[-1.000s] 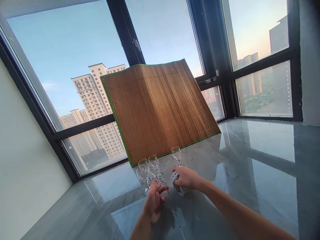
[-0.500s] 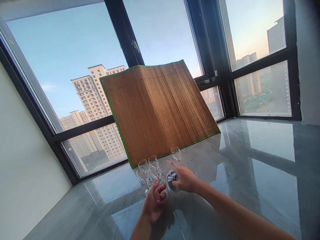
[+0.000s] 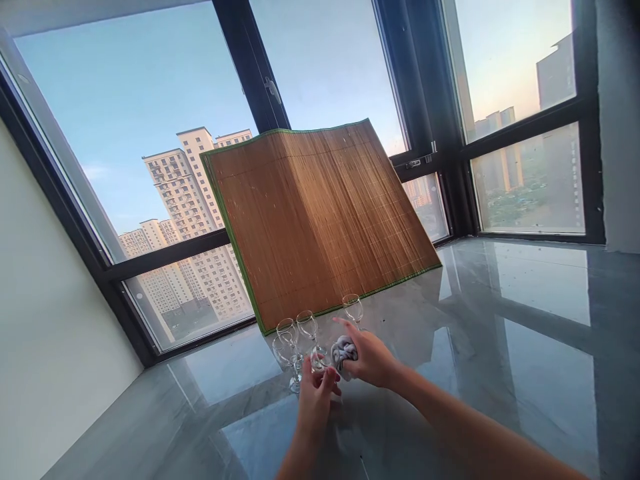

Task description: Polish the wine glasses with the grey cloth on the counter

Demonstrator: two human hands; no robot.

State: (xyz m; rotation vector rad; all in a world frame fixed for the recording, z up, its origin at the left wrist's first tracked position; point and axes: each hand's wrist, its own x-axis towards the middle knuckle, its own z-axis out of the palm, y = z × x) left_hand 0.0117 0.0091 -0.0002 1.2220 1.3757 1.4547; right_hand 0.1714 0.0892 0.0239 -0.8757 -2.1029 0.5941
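Note:
My left hand [image 3: 316, 395] is closed with the fingertips around a clear wine glass [image 3: 320, 360], whose lower part they hide. In my right hand [image 3: 374, 357] is a bunched grey-and-white cloth [image 3: 343, 351], held just right of that glass, with the index finger stretched forward. Several more stemmed glasses stand close by on the left, among them a front one [image 3: 284, 350], one behind it [image 3: 287, 330] and another [image 3: 307, 325]. Beyond my right hand a single wine glass [image 3: 353, 307] stands apart, its base partly hidden by the hand.
A brown bamboo mat [image 3: 320, 220] with green edging leans against the windows behind the glasses. The glossy grey surface [image 3: 240, 407] reflects the windows. Dark window frames [image 3: 425, 80] rise behind, and a white wall [image 3: 50, 293] borders the left.
My left hand has moved right and forward and taken hold of a wine glass, shifting it from the group towards the cloth. My right hand stays nearly still, holding the cloth.

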